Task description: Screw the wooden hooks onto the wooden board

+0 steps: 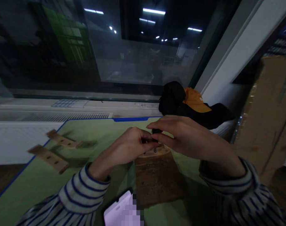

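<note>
1. Window [124, 47]: dark glass across the back, ceiling lights reflected in it. White sill below.
2. Green mat [39, 185]: covers the table, blue edge along the far and left sides.
3. Cardboard box [267, 113]: stands at the right. Dark print on its side, too blurred to read.
4. Wooden block [157, 179]: lies on the mat at centre, directly under both hands.
5. Black and orange cap [194, 100]: on the sill behind the hands. Small pale mark on the orange panel, not legible.
6. Right hand [190, 139]: reaches in from the right, thumb and forefinger pinched shut on a small dark part, other fingers loosely curved.
7. Left hand [130, 144]: fingers curled in tight, tips pressed on the same part from the left.
8. Two wooden strips [55, 150]: holed, lying well apart from the hands at the left of the mat.
9. Phone [123, 210]: near edge, screen lit pale, content blurred.
10. Small dark part [156, 131]: held between both hands just above the block's far end. Shape unclear.
</note>
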Demonstrator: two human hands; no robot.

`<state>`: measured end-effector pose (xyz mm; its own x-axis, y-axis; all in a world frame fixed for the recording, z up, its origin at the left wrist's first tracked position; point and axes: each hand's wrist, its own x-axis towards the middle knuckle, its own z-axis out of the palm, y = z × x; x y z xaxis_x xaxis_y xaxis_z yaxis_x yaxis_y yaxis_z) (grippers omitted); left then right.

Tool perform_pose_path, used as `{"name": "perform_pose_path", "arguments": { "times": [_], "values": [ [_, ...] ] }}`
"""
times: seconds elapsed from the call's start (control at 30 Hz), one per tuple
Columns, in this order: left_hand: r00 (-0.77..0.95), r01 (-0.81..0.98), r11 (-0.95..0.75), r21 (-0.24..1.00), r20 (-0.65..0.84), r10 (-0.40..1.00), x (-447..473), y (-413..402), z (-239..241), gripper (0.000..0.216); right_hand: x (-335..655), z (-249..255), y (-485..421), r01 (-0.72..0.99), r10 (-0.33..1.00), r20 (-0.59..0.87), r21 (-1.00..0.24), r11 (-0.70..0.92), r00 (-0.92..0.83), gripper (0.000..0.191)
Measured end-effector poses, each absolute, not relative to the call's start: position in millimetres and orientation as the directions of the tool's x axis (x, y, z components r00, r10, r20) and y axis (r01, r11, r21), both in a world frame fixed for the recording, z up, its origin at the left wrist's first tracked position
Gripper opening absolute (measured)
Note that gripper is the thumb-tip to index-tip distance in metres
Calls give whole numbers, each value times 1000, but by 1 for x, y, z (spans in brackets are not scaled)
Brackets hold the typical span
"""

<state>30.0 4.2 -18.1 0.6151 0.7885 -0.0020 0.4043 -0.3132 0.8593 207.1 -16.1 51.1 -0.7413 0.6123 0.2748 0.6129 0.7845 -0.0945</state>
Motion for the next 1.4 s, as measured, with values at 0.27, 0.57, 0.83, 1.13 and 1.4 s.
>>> {"name": "perform_pose_path", "arguments": {
  "times": [0.27,0.57,0.83,1.13,1.4],
  "values": [
    [647,387,-303,871,-22,763,30,1,-9,24,208,50,-16,650,637,266,-49,759,-724,28],
    [623,357,-283,890,-2,782,32,2,-12,22,207,51,-15,672,652,264,-21,741,-711,30],
    [613,313,-277,909,29,789,30,4,-20,21,209,50,-18,616,603,305,-62,785,-737,29],
    [559,344,-273,898,38,829,31,8,-28,27,208,52,-17,591,596,280,-111,799,-753,24],
    [617,392,-294,871,-12,787,31,2,-11,25,207,50,-15,625,620,264,-76,777,-739,28]
  ]
}}
